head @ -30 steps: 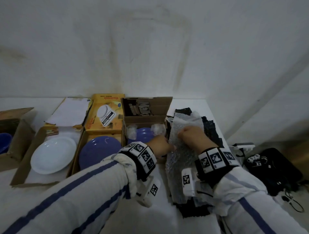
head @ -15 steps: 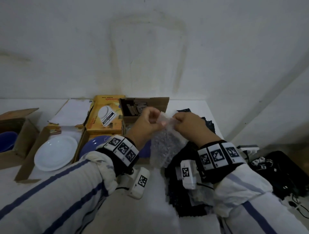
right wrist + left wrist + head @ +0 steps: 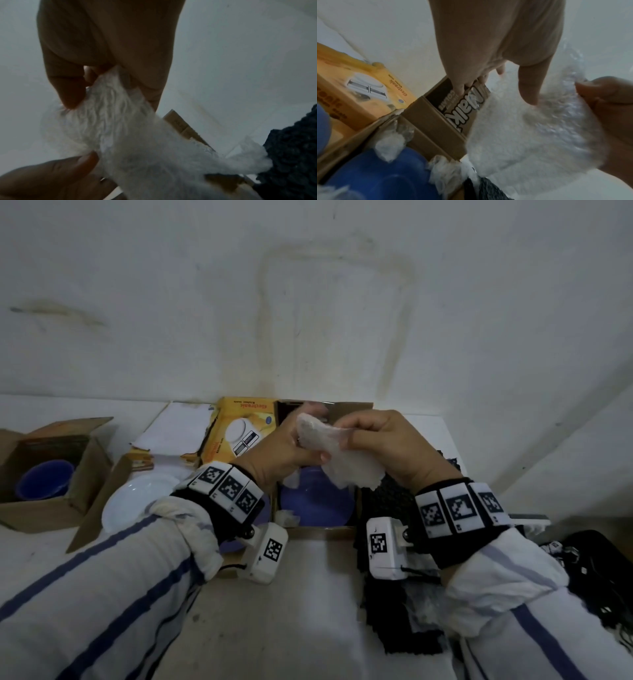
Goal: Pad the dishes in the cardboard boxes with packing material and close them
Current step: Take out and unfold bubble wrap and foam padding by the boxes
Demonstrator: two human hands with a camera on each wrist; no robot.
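Both hands hold a crumpled sheet of bubble wrap (image 3: 337, 451) in the air above the small brown box (image 3: 318, 529). My left hand (image 3: 294, 440) grips its left end, my right hand (image 3: 370, 436) pinches its right end (image 3: 109, 108). The sheet (image 3: 530, 128) hangs below the fingers. Inside the brown box lies a blue plate (image 3: 317, 505) with white wads (image 3: 388, 146) of wrap in its corners. Left of it, a white plate (image 3: 137, 501) lies in an open yellow box (image 3: 239, 426). A further blue plate is mostly hidden by my left wrist.
At the far left an open cardboard box (image 3: 51, 474) holds a blue bowl (image 3: 46, 484). Black packing sheets (image 3: 387, 501) lie on the white table right of the brown box. Dark bags and gear (image 3: 599, 570) sit beyond the table's right edge. The wall is close behind the boxes.
Both hands lifted the bubble wrap off the black sheets and raised it above the brown box. The sheet went from flat to bunched between the hands.
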